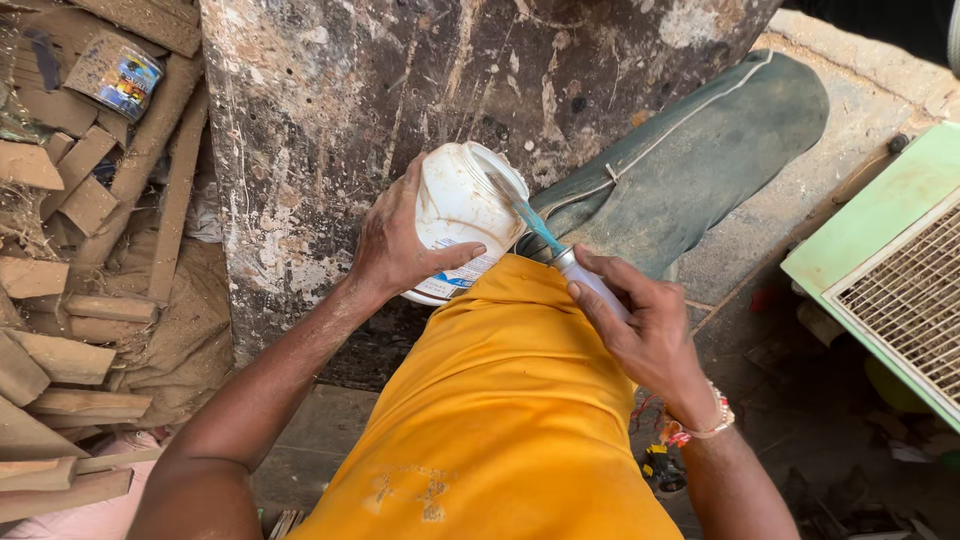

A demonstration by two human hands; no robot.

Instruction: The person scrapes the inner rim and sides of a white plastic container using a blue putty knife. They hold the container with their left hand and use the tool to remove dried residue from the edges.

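Observation:
My left hand [395, 245] grips a white plastic jar [455, 205], tilted with its open mouth facing up and to the right. My right hand [640, 320] holds a tool [560, 255] with a pale handle and a thin teal blade; the blade's tip reaches into the jar's mouth. Both hands sit just above my yellow shirt [500, 410], in front of a stained, paint-splattered worktop [400, 80].
A pile of wood scraps [70, 300] and a small printed tin [115, 75] lie at the left. A dark green trouser leg [700, 150] stretches to the upper right. A light green frame with a mesh grille [890, 270] stands at the right edge. Debris litters the ground.

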